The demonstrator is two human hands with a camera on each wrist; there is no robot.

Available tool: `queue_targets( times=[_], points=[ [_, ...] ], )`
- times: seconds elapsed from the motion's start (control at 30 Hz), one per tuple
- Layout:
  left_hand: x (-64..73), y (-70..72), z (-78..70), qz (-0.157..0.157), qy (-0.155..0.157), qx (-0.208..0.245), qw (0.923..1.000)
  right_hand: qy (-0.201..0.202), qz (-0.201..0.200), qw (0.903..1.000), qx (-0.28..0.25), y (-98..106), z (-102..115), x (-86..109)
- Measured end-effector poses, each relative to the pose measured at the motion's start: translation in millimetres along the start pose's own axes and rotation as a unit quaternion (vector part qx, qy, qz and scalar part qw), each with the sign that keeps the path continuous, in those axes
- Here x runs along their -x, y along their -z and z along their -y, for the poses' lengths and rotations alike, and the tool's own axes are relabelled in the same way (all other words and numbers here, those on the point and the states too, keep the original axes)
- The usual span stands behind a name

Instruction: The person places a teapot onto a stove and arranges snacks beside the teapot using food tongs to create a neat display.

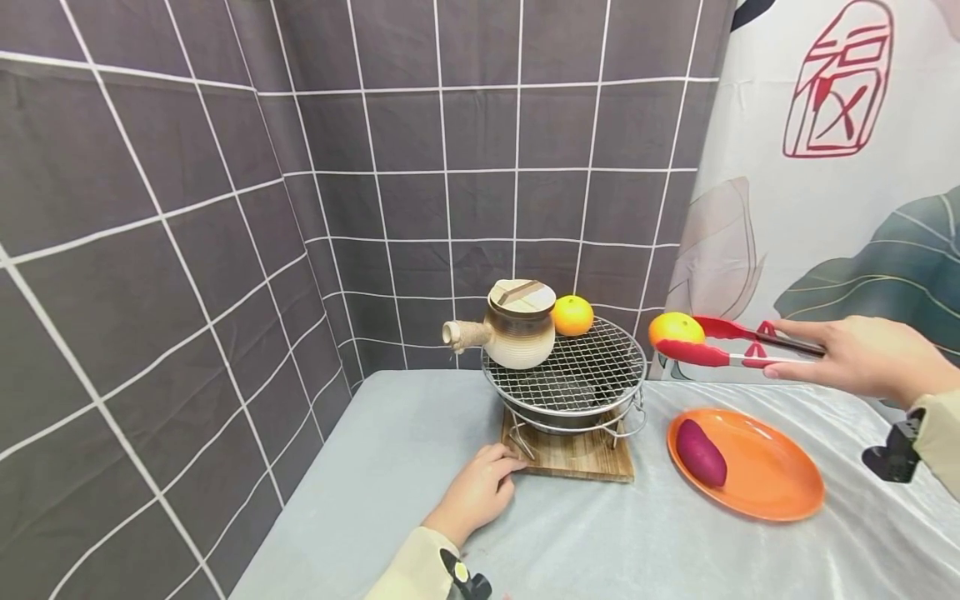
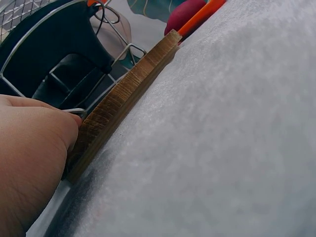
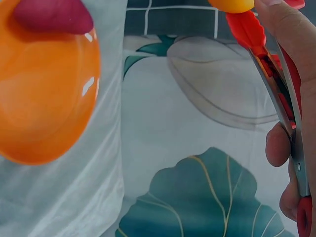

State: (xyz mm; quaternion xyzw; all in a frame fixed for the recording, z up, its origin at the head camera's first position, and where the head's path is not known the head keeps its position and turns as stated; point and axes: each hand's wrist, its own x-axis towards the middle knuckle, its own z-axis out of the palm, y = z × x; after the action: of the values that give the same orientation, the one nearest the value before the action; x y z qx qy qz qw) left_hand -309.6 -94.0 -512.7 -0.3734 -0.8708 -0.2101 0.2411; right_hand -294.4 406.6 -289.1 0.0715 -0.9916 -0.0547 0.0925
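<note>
At the right of the head view my right hand (image 1: 873, 354) grips red-tipped tongs (image 1: 708, 354), which also show in the right wrist view. A tangerine (image 1: 677, 330) sits between the tong tips, held in the air right of the round grill rack (image 1: 592, 375). Low at the front left, my left hand (image 1: 476, 493) holds the near-left corner of the wooden board (image 1: 573, 460) under the stove. In the left wrist view its fingertips lie by a wire leg (image 2: 76, 111) of the stove stand; the thumb is hidden there.
On the rack stand a clay teapot (image 1: 521, 337) with a side handle and another tangerine (image 1: 572, 315). An orange plate (image 1: 772, 471) bearing a purple sweet potato (image 1: 701, 452) lies to the right. Tile-patterned cloth (image 1: 480, 200) hangs behind and at the left.
</note>
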Motion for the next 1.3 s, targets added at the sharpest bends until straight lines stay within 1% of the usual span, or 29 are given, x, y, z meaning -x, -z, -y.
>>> queue_targets(
  times=[0.2, 0.33, 0.6, 0.77, 0.93, 1.13, 1.3],
  points=[
    [-0.1, 1.3, -0.6, 0.004, 0.004, 0.001, 1.0, 0.009, -0.014, 0.9998, 0.009, 6.0, 7.6, -7.7],
    [-0.2, 1.5, -0.9, 0.008, 0.005, -0.001, 1.0, 0.017, -0.021, 0.9996, 0.002, 9.6, 12.9, -9.0],
    [-0.4, 1.3, -0.5, 0.01, 0.008, 0.004, 0.9999, 0.025, -0.007, 0.9996, 0.012, 18.4, 28.4, -11.9],
    [0.1, 0.5, 0.2, 0.01, 0.008, 0.002, 0.9999, 0.038, -0.018, 0.9991, 0.003, 21.2, 36.5, -15.6],
    [0.9, -2.1, 2.2, 0.001, -0.003, 0.002, 1.0, 0.06, -0.021, 0.998, -0.004, 23.4, 44.8, -17.6],
    [0.6, -5.3, 4.2, -0.012, -0.02, -0.001, 0.9997, 0.072, -0.021, 0.9972, -0.007, 23.9, 56.8, -19.6],
    [0.5, -3.8, 3.8, -0.01, -0.015, 0.004, 0.9998, 0.082, -0.019, 0.9964, -0.004, 25.7, 63.3, -22.4]
  ],
)
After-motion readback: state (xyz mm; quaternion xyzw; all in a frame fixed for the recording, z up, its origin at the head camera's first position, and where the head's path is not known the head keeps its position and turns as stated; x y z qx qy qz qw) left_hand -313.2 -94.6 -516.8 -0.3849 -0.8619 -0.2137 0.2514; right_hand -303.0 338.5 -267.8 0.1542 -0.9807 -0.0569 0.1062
